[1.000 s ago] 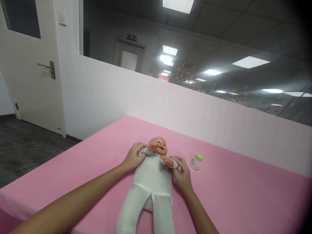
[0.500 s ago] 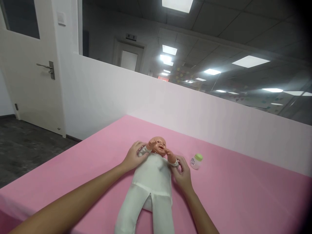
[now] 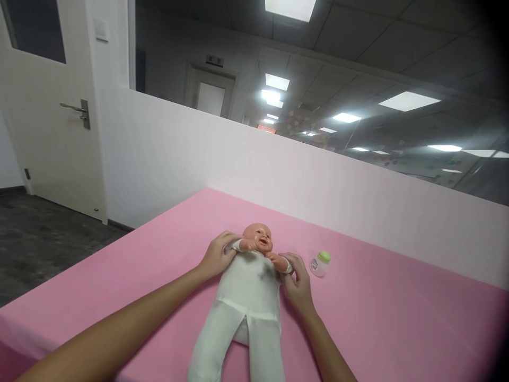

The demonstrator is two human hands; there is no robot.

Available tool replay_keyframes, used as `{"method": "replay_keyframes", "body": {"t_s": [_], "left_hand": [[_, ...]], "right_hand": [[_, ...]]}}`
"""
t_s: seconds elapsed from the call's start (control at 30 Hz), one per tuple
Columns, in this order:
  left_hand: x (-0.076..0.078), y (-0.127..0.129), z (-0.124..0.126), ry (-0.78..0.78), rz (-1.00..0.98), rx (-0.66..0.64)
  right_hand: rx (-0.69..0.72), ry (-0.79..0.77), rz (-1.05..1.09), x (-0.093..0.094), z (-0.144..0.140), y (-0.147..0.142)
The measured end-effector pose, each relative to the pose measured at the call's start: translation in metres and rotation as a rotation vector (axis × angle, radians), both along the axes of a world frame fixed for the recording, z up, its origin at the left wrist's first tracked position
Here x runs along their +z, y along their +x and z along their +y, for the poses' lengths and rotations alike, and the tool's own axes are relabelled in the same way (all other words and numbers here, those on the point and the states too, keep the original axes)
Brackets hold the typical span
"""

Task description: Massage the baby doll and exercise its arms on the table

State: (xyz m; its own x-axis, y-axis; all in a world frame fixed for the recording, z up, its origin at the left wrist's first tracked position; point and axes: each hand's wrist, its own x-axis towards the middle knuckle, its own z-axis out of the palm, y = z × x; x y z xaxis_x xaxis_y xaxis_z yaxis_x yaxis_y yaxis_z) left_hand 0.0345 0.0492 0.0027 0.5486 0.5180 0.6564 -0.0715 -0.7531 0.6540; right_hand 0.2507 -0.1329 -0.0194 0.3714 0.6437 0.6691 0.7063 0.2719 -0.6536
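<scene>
A baby doll (image 3: 249, 286) in a white top and trousers lies face up on the pink table (image 3: 151, 265), its head toward the wall. My left hand (image 3: 218, 253) is closed around the doll's arm on the left side of the picture, near the sleeve. On the other side, my right hand (image 3: 298, 281) grips the other arm by its sleeve, thumb and fingers around it. Both doll forearms are bent inward over the chest, just below the chin. The feet are cut off by the bottom of the picture.
Right of my right hand stands a small clear bottle (image 3: 319, 264) with a green cap. Behind the table runs a white wall (image 3: 254, 154) with a large window (image 3: 318, 69) above. A door (image 3: 51, 116) is at the left.
Both doll forearms have come down from a raised position near the face to the chest. My hands have barely shifted.
</scene>
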Motion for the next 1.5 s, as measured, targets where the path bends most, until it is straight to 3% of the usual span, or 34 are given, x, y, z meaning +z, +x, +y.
{"method": "replay_keyframes", "body": {"t_s": [0.53,0.8,1.5], "left_hand": [[-0.007,0.003,0.005,-0.021,-0.020,-0.028],[-0.003,0.001,0.004,0.047,0.002,0.013],[-0.008,0.002,0.003,0.192,0.013,0.043]], "right_hand": [[0.024,-0.055,-0.054,-0.009,0.006,0.007],[0.017,-0.033,0.033,-0.006,0.004,0.006],[-0.007,-0.057,-0.189,-0.013,0.003,0.011]]}}
